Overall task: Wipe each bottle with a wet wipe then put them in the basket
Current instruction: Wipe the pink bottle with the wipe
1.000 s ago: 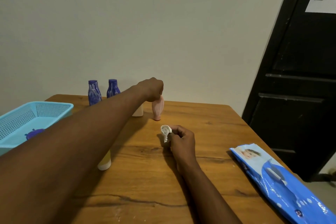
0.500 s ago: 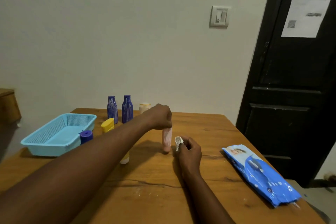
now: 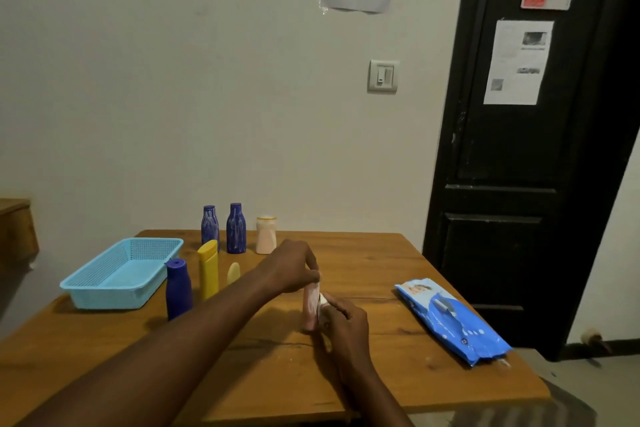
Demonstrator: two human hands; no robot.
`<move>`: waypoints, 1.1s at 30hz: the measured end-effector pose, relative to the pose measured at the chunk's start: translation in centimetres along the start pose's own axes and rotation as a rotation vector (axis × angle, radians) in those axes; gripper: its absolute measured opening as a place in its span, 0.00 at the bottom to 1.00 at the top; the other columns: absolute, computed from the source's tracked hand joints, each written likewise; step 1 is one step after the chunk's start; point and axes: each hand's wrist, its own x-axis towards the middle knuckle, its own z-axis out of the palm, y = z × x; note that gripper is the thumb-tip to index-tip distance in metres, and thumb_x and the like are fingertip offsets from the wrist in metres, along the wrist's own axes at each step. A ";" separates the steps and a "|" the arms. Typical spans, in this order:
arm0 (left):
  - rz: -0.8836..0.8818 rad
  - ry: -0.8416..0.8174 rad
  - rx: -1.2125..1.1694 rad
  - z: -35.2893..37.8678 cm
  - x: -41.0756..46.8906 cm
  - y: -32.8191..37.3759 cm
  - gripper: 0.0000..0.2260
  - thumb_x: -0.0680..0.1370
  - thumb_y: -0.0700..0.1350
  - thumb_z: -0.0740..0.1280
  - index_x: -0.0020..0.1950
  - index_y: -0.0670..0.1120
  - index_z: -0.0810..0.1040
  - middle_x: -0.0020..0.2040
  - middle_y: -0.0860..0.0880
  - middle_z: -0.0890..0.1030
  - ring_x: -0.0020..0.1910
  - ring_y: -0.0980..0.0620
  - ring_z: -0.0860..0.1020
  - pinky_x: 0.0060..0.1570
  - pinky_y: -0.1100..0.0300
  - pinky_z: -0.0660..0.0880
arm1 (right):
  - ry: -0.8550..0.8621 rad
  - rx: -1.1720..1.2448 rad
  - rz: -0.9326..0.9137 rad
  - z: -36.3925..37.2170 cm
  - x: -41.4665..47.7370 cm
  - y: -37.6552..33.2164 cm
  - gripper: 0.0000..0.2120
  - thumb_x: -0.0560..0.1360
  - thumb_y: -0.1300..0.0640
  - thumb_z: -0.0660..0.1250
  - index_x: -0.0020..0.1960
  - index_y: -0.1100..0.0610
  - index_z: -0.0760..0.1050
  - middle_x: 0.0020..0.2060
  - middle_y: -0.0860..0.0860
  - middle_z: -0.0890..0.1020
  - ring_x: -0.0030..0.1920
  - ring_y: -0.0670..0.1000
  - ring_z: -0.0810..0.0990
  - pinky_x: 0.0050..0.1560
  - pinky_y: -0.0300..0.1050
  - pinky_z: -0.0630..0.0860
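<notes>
A small pink bottle (image 3: 310, 305) stands upright on the wooden table (image 3: 381, 267), and my left hand (image 3: 294, 267) grips its top. My right hand (image 3: 341, 317) pinches a white wet wipe (image 3: 322, 302) against the bottle's right side. The light blue basket (image 3: 121, 274) sits at the table's left. Beside it stand a dark blue bottle (image 3: 178, 288), a yellow bottle (image 3: 207, 269) and a small pale yellow bottle (image 3: 233, 272). Two more blue bottles (image 3: 210, 227) (image 3: 236, 227) and a white-and-peach bottle (image 3: 266, 235) line the back edge.
A blue pack of wet wipes (image 3: 450, 319) lies on the table's right side, near the edge. A black door (image 3: 519, 149) stands to the right and a plain wall behind the table. Wooden furniture (image 3: 15, 229) shows at far left.
My left hand brought the pink bottle from the back of the table toward me and stood it by my right hand. The wipe now touches the bottle. The camera tilted up.
</notes>
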 end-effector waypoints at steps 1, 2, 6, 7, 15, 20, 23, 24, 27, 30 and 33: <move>-0.008 -0.005 -0.012 0.1 -0.3 0.0 0.09 0.77 0.46 0.72 0.54 0.43 0.87 0.53 0.49 0.85 0.44 0.54 0.83 0.44 0.60 0.82 | -0.023 0.002 -0.001 -0.1 -0.2 -0.3 0.14 0.80 0.61 0.65 0.47 0.49 0.87 0.44 0.46 0.88 0.48 0.45 0.84 0.49 0.44 0.82; -0.018 -0.010 -0.034 0.2 -0.5 -0.1 0.09 0.77 0.46 0.72 0.53 0.43 0.87 0.51 0.49 0.86 0.42 0.54 0.84 0.43 0.59 0.83 | -0.039 -0.005 0.000 -0.2 -0.3 -0.3 0.14 0.81 0.61 0.65 0.45 0.48 0.87 0.43 0.47 0.88 0.48 0.46 0.84 0.50 0.47 0.82; -0.052 -0.032 -0.101 0.6 -1.3 -0.2 0.09 0.78 0.46 0.71 0.53 0.43 0.86 0.46 0.49 0.86 0.36 0.56 0.83 0.36 0.66 0.79 | -0.057 -0.058 0.005 -0.2 -0.6 0.1 0.11 0.79 0.61 0.66 0.50 0.51 0.87 0.45 0.49 0.88 0.50 0.50 0.85 0.52 0.50 0.84; -0.058 -0.051 -0.110 0.6 -1.3 -0.2 0.09 0.79 0.46 0.71 0.54 0.43 0.86 0.46 0.49 0.86 0.36 0.57 0.82 0.35 0.67 0.79 | -0.064 -0.084 -0.007 -0.2 -0.6 0.1 0.11 0.79 0.60 0.66 0.50 0.51 0.87 0.45 0.48 0.88 0.49 0.50 0.85 0.52 0.51 0.84; -0.021 -0.196 -0.201 0.3 -2.0 -2.1 0.14 0.78 0.45 0.72 0.63 0.46 0.82 0.62 0.49 0.82 0.45 0.53 0.84 0.44 0.60 0.83 | -0.063 -0.152 -0.018 -0.2 -1.0 -0.1 0.12 0.81 0.61 0.66 0.54 0.50 0.87 0.45 0.43 0.88 0.49 0.45 0.86 0.52 0.47 0.84; 0.028 -0.181 -0.283 0.4 -2.3 -2.6 0.13 0.78 0.44 0.73 0.62 0.46 0.83 0.66 0.50 0.80 0.48 0.54 0.83 0.43 0.60 0.83 | -0.082 -0.152 -0.007 -0.2 -1.1 -0.4 0.13 0.81 0.61 0.66 0.54 0.49 0.87 0.45 0.42 0.88 0.49 0.42 0.85 0.54 0.47 0.84; 0.042 -0.161 -0.309 0.4 -2.4 -2.4 0.13 0.77 0.44 0.73 0.62 0.45 0.83 0.65 0.50 0.80 0.46 0.55 0.82 0.40 0.64 0.81 | -0.071 -0.137 -0.013 -0.1 -1.3 -0.4 0.13 0.82 0.61 0.65 0.53 0.48 0.87 0.45 0.42 0.88 0.49 0.43 0.86 0.53 0.46 0.84; 0.044 -0.153 -0.319 0.5 -2.4 -2.4 0.14 0.77 0.44 0.73 0.62 0.44 0.83 0.65 0.49 0.80 0.46 0.55 0.82 0.39 0.65 0.80 | -0.053 -0.118 -0.006 0.1 -1.5 -0.5 0.14 0.82 0.62 0.65 0.53 0.47 0.86 0.45 0.42 0.88 0.49 0.43 0.86 0.53 0.45 0.84; 0.042 -0.127 -0.359 0.8 -2.3 -2.4 0.14 0.76 0.44 0.74 0.61 0.44 0.83 0.64 0.49 0.80 0.47 0.55 0.82 0.40 0.65 0.81 | 0.015 -0.027 0.017 0.6 -1.6 -0.7 0.16 0.82 0.63 0.65 0.51 0.45 0.85 0.42 0.41 0.88 0.47 0.42 0.85 0.48 0.43 0.84; 0.050 -0.131 -0.408 0.7 -2.4 -2.5 0.12 0.76 0.43 0.75 0.59 0.46 0.85 0.59 0.53 0.82 0.47 0.56 0.82 0.42 0.63 0.81 | 0.072 0.054 0.000 1.1 -1.1 -1.6 0.11 0.81 0.61 0.68 0.57 0.49 0.84 0.46 0.41 0.86 0.50 0.43 0.84 0.47 0.39 0.83; 0.082 -0.154 -0.433 0.5 -2.5 -2.5 0.11 0.75 0.42 0.75 0.56 0.49 0.86 0.50 0.60 0.83 0.44 0.61 0.82 0.40 0.66 0.80 | 0.097 0.012 -0.070 1.5 -0.2 -2.4 0.13 0.80 0.61 0.69 0.63 0.55 0.82 0.53 0.45 0.85 0.53 0.42 0.82 0.48 0.34 0.82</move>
